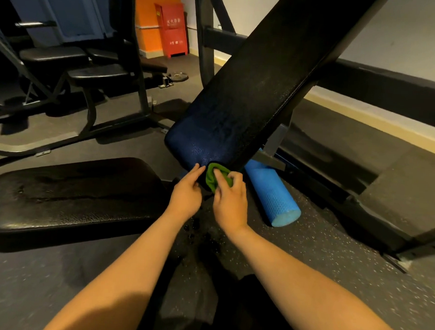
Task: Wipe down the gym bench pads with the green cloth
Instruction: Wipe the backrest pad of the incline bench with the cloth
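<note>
R hand (231, 203) grips green cloth (217, 176) on back pad (239, 103); L hand (186, 193), fingers straight, touches pad.

Part of the green cloth (212, 176) lies hidden under the fingers (220, 178) of the right hand (231, 203); only a bunched fold shows. The inclined back pad (252, 91) runs out past the top edge, and its near end hides the far end of the blue foam roller (272, 194). The lettering on the far red cabinet (173, 28) is too small to read.
</note>
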